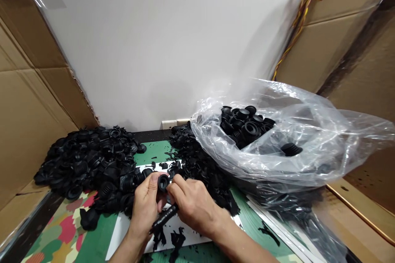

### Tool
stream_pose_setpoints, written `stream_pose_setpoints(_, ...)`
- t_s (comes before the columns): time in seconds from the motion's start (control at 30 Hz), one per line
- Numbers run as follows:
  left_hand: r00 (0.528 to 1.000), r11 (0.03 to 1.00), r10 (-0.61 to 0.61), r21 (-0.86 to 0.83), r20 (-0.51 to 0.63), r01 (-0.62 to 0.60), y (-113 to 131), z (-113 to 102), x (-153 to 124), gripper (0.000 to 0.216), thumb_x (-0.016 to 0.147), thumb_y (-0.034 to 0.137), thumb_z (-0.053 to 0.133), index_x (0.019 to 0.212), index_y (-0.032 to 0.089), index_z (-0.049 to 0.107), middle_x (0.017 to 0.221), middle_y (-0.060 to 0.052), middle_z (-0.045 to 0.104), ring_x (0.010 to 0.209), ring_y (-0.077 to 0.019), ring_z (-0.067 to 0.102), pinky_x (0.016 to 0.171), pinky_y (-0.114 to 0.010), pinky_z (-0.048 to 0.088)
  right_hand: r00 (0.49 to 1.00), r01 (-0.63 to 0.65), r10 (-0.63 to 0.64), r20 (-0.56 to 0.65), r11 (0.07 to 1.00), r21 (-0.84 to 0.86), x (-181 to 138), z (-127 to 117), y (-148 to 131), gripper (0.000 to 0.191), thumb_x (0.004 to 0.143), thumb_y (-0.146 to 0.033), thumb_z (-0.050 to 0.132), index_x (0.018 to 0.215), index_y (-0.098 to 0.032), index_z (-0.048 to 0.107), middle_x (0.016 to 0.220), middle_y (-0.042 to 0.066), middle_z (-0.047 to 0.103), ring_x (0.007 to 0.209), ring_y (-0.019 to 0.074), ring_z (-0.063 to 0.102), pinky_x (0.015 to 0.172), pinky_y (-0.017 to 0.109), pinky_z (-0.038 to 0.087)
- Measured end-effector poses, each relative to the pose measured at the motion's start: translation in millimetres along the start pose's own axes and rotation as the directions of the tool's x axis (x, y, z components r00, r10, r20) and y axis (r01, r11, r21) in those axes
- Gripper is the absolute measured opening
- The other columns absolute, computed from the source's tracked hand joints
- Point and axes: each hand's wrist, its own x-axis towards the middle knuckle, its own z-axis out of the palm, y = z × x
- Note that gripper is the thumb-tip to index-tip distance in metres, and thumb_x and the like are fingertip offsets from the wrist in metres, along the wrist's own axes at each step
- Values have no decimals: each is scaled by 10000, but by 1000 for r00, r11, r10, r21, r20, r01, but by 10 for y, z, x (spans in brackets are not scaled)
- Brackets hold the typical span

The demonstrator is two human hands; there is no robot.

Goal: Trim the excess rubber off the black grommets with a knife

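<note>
My left hand [143, 201] is closed on a small black rubber bellows [163, 181], its round opening turned up towards me. Close against it on the right, my right hand [196, 201] is closed around a tool with a black ribbed handle [165, 218], which slants down to the left. The working end of that tool is hidden by the fingers. Beneath both hands lies a white sheet [197, 236] strewn with black rubber scraps [177, 240]. A large heap of similar black rubber bellows [92, 160] spreads to the left.
A clear plastic bag [296, 168] on the right holds more black bellows [249, 129]. Between it and the hands rises a pile of rubber trimmings [203, 168]. Cardboard [37, 78] flanks both sides of the green tabletop [101, 242]. Twisted yellow-brown wires [298, 20] hang at back right.
</note>
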Motion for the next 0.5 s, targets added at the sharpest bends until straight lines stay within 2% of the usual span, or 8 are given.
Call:
stream_pose_setpoints(0.1,1000,1000,-1,-26,-10,1,-2,-3,-10,499,657,629,662,769,143,684,539,40,518,430,-69,395,376,-181,293,998,-29,23,-62,995,-94,-1,46,-5,218,816,-18,412,732,-172,541,630,35,533,490,165,466,441,268,317)
stream_pose_setpoints(0.17,999,999,22,-28,-36,-23,28,10,-34,470,663,613,667,750,151,686,573,32,538,450,-71,414,382,-175,308,977,-171,161,-138,983,-64,-12,76,62,209,808,-30,405,731,-177,531,640,33,536,472,151,452,427,256,303)
stream_pose_setpoints(0.27,998,998,45,-40,-35,-46,78,33,-64,463,679,610,656,750,154,692,544,45,488,424,-54,360,362,-161,269,861,-439,465,-205,884,157,-23,87,210,145,755,-68,432,732,-187,511,660,19,539,485,131,463,443,231,333)
stream_pose_setpoints(0.37,999,996,44,-77,8,-43,103,43,-71,468,682,608,660,772,151,698,539,47,471,426,-47,349,368,-157,258,755,-545,642,-133,728,417,-8,56,281,97,740,-130,448,689,-205,480,622,-11,504,525,133,476,504,231,386)
stream_pose_setpoints(0.43,999,994,39,-102,28,-36,107,40,-67,461,691,598,664,797,151,700,532,47,473,427,-45,361,385,-160,274,730,-558,681,-67,649,517,14,20,261,92,750,-171,458,667,-208,468,604,-24,482,531,131,453,510,233,380)
stream_pose_setpoints(0.5,999,992,19,-125,36,-14,107,33,-62,454,699,588,666,818,151,698,543,43,494,429,-42,377,408,-166,304,729,-556,685,-10,600,575,37,-15,215,134,756,-204,475,627,-208,440,590,-34,456,533,124,417,502,232,353)
